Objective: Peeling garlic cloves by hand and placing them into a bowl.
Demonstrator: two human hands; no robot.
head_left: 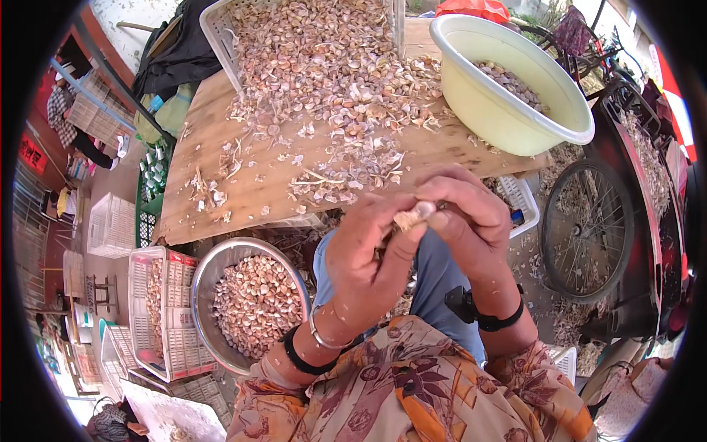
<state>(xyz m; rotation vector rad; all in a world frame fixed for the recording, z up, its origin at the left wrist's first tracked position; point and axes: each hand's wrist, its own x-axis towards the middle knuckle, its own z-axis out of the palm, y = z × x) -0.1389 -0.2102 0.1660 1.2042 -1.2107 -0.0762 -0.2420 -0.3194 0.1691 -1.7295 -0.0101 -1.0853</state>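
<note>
My left hand and my right hand meet above my lap, near the front edge of the wooden tabletop. Between both hands' fingertips is a garlic clove with pale, papery skin on it. Both hands are closed, thumbs and forefingers pinching the clove; the left palm is hidden. Beyond them, a heap of loose garlic cloves spills across the board from a tipped white crate. Shed skins and dry stalks lie nearest the hands.
A pale yellow tub with cloves stands at the table's far right. Left of my legs, a steel basin holds many cloves, beside a plastic crate. A spoked wheel stands at right. Another person is far left.
</note>
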